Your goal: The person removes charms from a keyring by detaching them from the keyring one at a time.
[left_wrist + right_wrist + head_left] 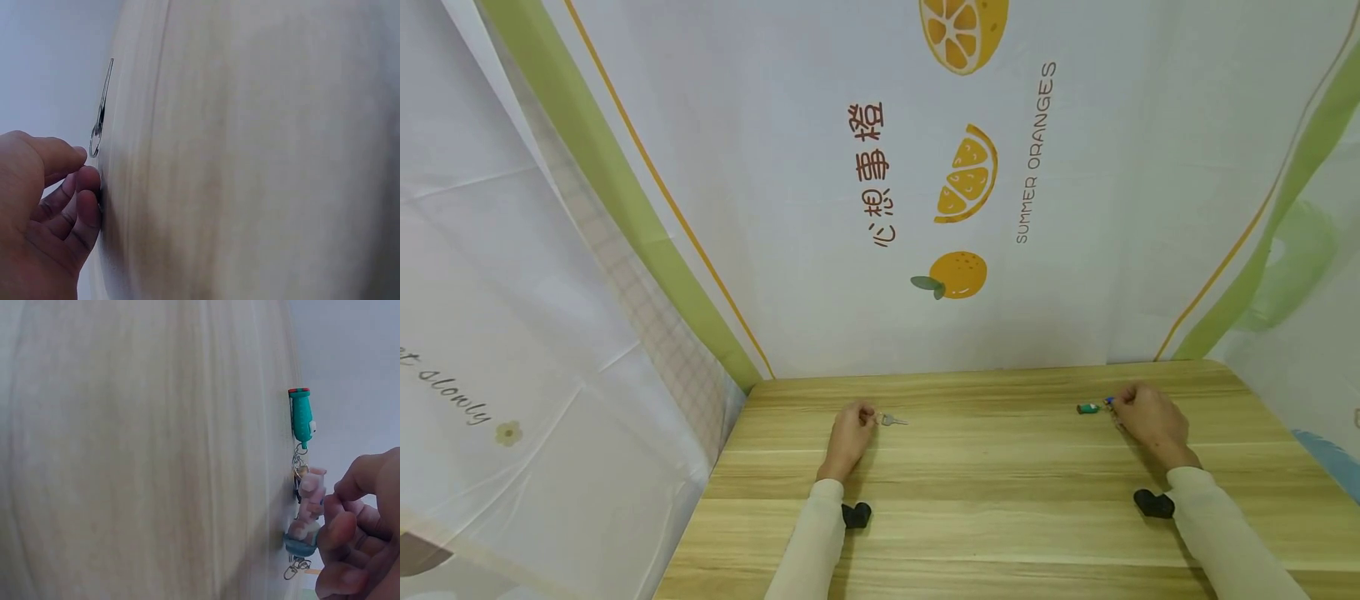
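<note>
On the table's far left lies a small metal key [895, 420] with a ring. My left hand [852, 429] has thumb and forefinger pinched together at that ring; the left wrist view shows the key [105, 94] edge-on, just beyond the fingertips. Toward the far right, my right hand [1152, 421] holds a keychain by a small blue part [1108, 401]. In the right wrist view, a pink figure charm [309, 494] on a blue base hangs at the fingertips. A green charm [1087, 409] with a red end lies beside it, near a metal ring [301, 450].
The wood-grain table [977, 483] reaches back to a white curtain [805, 275] printed with oranges and lettering. More cloth hangs at both sides. Black wrist mounts [856, 515] sit beside the cream sleeves [808, 537].
</note>
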Demonstrator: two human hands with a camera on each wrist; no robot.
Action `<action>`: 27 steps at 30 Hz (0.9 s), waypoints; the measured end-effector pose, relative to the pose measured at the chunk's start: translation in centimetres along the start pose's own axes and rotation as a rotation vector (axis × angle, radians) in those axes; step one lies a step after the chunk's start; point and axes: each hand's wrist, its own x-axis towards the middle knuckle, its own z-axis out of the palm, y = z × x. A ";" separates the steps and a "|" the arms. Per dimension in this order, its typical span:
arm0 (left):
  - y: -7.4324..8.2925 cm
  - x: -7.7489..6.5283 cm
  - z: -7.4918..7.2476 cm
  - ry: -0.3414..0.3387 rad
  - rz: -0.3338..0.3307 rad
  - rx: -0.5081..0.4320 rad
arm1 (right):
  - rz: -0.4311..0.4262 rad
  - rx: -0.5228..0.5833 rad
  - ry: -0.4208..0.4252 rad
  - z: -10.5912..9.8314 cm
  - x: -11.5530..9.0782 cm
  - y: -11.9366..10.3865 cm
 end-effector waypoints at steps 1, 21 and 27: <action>0.0 0.0 0.0 -0.002 0.001 -0.004 | 0.000 -0.001 0.004 0.0 0.0 0.0; 0.5 0.2 -0.6 0.000 -0.027 -0.025 | -0.117 0.070 0.065 -1.9 1.1 -1.9; 1.5 0.4 -1.1 0.011 0.022 0.019 | -0.230 0.064 0.129 -1.4 1.4 -4.4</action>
